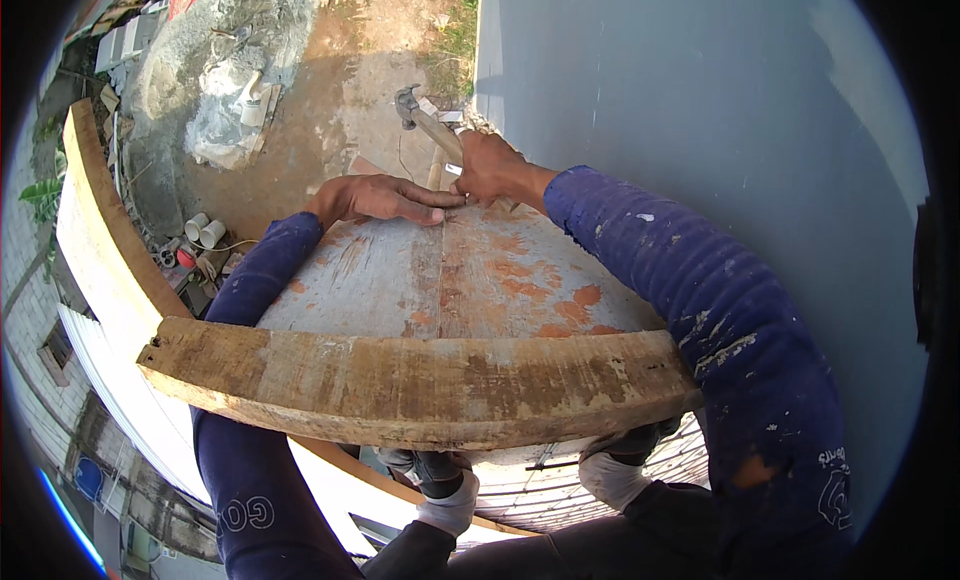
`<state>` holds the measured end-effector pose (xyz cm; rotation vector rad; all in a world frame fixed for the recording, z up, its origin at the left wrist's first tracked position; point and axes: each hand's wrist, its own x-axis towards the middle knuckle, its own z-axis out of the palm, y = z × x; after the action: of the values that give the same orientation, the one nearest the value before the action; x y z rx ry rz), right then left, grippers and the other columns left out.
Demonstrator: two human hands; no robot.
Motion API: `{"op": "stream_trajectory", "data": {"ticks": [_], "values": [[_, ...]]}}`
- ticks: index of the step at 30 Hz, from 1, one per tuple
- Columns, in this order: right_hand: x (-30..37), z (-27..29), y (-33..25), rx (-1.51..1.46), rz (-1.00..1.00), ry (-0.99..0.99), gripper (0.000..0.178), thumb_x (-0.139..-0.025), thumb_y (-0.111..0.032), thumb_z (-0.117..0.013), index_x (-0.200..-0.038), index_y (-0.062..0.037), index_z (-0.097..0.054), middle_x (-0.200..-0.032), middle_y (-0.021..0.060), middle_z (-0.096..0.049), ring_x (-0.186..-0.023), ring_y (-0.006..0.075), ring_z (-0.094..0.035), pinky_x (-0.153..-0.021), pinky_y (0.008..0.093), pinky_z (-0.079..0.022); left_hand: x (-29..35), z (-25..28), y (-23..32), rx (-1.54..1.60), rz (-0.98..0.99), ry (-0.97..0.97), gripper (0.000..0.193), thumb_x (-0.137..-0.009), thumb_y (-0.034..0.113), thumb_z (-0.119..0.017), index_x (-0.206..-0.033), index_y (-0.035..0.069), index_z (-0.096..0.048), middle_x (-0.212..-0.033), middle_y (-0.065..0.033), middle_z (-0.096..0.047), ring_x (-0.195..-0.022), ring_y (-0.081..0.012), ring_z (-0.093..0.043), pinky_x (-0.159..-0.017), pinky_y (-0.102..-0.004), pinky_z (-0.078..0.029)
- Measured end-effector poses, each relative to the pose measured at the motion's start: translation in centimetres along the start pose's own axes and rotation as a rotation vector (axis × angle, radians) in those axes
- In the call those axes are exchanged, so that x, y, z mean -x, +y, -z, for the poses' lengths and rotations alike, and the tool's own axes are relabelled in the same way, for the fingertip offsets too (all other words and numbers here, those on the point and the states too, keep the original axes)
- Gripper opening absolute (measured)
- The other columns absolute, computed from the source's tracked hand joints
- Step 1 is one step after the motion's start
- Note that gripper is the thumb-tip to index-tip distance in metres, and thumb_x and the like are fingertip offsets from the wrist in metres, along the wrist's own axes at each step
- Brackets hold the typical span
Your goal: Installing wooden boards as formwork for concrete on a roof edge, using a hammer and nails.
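Wooden-handled hammer (425,123) sits gripped in the person's right hand (490,170), fingers wrapped around the handle, its metal head raised just beyond the far edge of a weathered board platform (440,280). The left hand (375,197) lies flat at that far edge, fingers extended and together, fingertips touching the right hand, seemingly steadying a small nail too tiny to make out. This looks like the nailing step; a strike would call for clearing the left fingers. Grey planks show orange-red paint patches. A rough timber beam (410,380) crosses the near edge. A pale grey wall (700,100) stands right; bare ground (340,90) lies far below.
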<state>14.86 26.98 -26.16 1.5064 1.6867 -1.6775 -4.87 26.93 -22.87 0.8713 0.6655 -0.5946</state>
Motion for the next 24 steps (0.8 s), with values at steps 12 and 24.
{"op": "stream_trajectory", "data": {"ticks": [12,24], "values": [[-0.1,-0.1,1.1,-0.271,-0.208,-0.062,0.028,-0.077,-0.004,-0.068,-0.098,0.0107,-0.058,-0.073,0.0155,-0.07,-0.065,0.0215,-0.07,-0.056,0.0319,-0.057,-0.7,1.0,-0.8,-0.091,-0.044,-0.032,0.069,-0.084,0.045,-0.067,-0.145,0.024,-0.041,-0.148,-0.0131,-0.04,-0.138,-0.033,-0.033,-0.113,-0.0443,-0.026],[-0.5,-0.1,0.0,-0.289,-0.158,-0.106,0.039,-0.081,0.001,-0.067,-0.114,0.0065,-0.049,-0.085,0.0163,-0.066,-0.065,0.0178,-0.069,-0.053,0.0276,-0.059,-2.2,2.6,-3.6,0.542,-0.296,-0.001,0.055,-0.088,0.027,-0.066,-0.135,0.003,-0.051,-0.14,-0.0127,-0.049,-0.135,-0.0277,-0.038,-0.114,-0.0417,-0.028]]}}
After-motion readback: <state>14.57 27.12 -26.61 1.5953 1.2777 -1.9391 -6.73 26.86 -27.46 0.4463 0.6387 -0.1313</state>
